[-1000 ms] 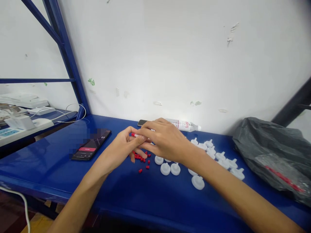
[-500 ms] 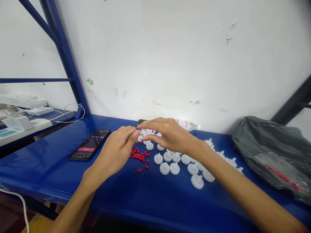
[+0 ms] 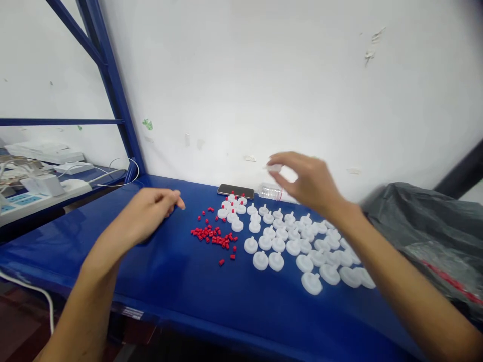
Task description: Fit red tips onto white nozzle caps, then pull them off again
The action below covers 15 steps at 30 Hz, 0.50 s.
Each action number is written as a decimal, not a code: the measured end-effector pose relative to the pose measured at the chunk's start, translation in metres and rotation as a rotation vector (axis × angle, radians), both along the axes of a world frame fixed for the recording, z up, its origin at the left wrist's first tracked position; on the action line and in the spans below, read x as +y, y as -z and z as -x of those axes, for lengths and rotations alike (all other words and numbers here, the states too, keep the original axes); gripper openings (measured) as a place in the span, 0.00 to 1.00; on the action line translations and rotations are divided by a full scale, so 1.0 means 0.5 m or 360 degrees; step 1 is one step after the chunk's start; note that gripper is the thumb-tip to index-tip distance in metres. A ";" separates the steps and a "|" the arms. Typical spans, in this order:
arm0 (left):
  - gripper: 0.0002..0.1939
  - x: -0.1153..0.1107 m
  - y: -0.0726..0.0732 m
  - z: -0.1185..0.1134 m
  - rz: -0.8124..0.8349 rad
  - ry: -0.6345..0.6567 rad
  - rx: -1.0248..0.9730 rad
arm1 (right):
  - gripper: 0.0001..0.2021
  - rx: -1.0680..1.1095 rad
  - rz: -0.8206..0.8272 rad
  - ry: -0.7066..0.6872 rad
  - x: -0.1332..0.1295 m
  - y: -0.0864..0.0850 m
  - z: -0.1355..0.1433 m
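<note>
My right hand (image 3: pixel 305 181) is raised above the back of the blue table, thumb and fingers closed on a white plastic disc with a thin spout (image 3: pixel 275 168), blurred by motion. My left hand (image 3: pixel 151 213) is low over the table's left side, fingers curled together; whatever they may hold is hidden. Between the hands lie several small red caps (image 3: pixel 219 241), loosely scattered. To their right, many white spouted discs (image 3: pixel 278 245) rest on the table, mostly spout up. At the back, a small cluster of white discs (image 3: pixel 222 213) carries red caps on the spouts.
A dark phone (image 3: pixel 236 191) lies against the wall, beside a clear plastic bottle (image 3: pixel 269 191) partly behind my right hand. A black plastic bag (image 3: pixel 411 211) stands at the right. On the left are a power strip (image 3: pixel 75 188), cables and a blue frame post (image 3: pixel 116 95).
My hands have come apart from around a white disc. The right has moved up and right with a disc; the left has moved left, now covering the phone with the timer.
</note>
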<state>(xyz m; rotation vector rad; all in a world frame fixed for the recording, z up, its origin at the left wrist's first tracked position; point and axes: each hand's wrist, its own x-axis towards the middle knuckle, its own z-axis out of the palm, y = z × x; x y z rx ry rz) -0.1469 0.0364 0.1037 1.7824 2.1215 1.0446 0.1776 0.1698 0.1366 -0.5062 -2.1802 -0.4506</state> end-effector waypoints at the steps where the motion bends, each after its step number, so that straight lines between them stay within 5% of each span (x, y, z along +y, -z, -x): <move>1: 0.21 0.009 0.013 -0.002 0.0075 0.0025 0.0164 | 0.08 -0.0077 0.0078 0.0002 -0.006 0.011 0.017; 8: 0.16 0.058 0.096 -0.020 0.0329 0.0123 0.0711 | 0.07 -0.0530 0.0546 0.0417 -0.010 0.078 0.086; 15: 0.16 0.061 0.114 -0.006 0.0460 0.0145 0.0857 | 0.05 -0.0587 0.0709 0.0277 0.005 0.120 0.091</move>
